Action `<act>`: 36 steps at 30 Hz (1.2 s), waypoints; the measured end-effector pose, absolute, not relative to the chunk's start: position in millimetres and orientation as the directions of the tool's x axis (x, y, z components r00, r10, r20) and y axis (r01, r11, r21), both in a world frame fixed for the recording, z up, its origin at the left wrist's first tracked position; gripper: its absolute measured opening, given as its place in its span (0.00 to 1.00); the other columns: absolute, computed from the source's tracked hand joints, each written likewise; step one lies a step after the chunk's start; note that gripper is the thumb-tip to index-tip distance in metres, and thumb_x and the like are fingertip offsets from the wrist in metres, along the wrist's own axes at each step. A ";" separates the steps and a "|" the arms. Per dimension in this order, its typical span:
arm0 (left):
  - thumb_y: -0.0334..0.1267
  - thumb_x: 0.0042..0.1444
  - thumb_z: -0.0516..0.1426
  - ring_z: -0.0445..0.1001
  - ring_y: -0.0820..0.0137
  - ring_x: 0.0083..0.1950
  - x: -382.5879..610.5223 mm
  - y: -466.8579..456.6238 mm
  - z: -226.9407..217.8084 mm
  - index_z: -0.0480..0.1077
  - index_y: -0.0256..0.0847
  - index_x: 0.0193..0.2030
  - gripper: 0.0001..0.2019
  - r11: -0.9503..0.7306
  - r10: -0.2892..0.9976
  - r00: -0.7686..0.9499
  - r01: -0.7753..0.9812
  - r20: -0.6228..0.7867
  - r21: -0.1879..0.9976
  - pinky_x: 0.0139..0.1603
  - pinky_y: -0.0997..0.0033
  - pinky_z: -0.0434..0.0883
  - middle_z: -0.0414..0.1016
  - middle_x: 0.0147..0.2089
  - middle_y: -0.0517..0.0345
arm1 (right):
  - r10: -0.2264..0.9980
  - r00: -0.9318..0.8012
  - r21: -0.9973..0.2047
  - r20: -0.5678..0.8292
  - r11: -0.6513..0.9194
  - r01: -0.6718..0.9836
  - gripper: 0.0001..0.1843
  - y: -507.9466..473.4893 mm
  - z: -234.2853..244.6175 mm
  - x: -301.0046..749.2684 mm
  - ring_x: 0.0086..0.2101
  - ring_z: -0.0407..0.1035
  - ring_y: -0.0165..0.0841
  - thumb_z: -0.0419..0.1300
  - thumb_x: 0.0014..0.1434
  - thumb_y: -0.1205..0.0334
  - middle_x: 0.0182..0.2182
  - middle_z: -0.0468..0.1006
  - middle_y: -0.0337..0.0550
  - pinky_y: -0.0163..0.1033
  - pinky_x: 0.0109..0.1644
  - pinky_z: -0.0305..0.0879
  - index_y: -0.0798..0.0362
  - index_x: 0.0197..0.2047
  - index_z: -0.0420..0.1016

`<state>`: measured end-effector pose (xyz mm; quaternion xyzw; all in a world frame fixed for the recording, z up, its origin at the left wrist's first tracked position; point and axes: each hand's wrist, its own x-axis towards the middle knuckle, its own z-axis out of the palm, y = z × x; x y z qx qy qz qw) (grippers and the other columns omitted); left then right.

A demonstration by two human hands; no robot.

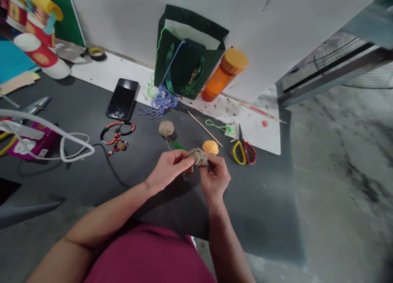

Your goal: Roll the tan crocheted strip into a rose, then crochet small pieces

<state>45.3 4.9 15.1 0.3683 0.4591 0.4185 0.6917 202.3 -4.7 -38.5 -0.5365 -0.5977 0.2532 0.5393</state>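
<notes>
A small beige-brown crocheted piece [198, 156] is held between both hands above the dark table. My left hand [168, 167] pinches its left side with thumb and forefinger. On the opposite side, my right hand [215, 174] grips it with curled fingers, partly hiding its edge. Just behind my left fingers lies a green-handled crochet hook [178, 145]. A ball of beige yarn [166, 128] sits further back, a strand trailing from it toward the hands. Behind my right hand rests a ball of orange-yellow yarn [210, 147].
Scissors [244, 150] lie on the right, beside a thin wooden stick [205, 129]. Toward the back stand a dark green paper bag [184, 66] and an orange bottle [222, 76], near tangled blue yarn [162, 101]. A phone [123, 99], beaded bracelets [116, 133] and a white cable [64, 133] occupy the left.
</notes>
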 end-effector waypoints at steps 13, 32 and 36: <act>0.40 0.49 0.64 0.71 0.73 0.29 35.8 10.8 9.9 0.72 0.36 0.30 0.09 0.390 0.896 0.308 -0.204 -0.319 0.898 0.35 0.70 0.69 0.73 0.27 0.60 | 0.997 -0.025 -0.972 0.075 0.068 -0.227 0.09 1.9 -28.0 206.9 0.42 0.80 0.35 0.74 0.52 0.56 0.38 0.86 0.38 0.44 0.49 0.77 0.43 0.37 0.83; 0.40 0.48 0.59 0.66 0.75 0.26 27.4 15.5 10.3 0.70 0.38 0.28 0.07 0.326 0.888 0.334 0.025 -0.316 0.945 0.29 0.74 0.65 0.66 0.24 0.65 | 0.994 -0.081 -0.956 -0.070 -0.090 -0.279 0.16 5.4 -25.2 206.4 0.34 0.77 0.31 0.78 0.45 0.56 0.34 0.84 0.39 0.36 0.40 0.75 0.48 0.37 0.82; 0.42 0.49 0.61 0.64 0.76 0.26 30.3 14.5 12.9 0.72 0.37 0.29 0.10 0.346 0.886 0.335 -0.016 -0.321 0.938 0.28 0.74 0.63 0.66 0.24 0.64 | 1.000 -0.012 -0.957 -0.024 -0.027 -0.290 0.16 4.1 -25.4 201.5 0.33 0.76 0.29 0.78 0.44 0.57 0.32 0.82 0.37 0.34 0.40 0.73 0.49 0.34 0.79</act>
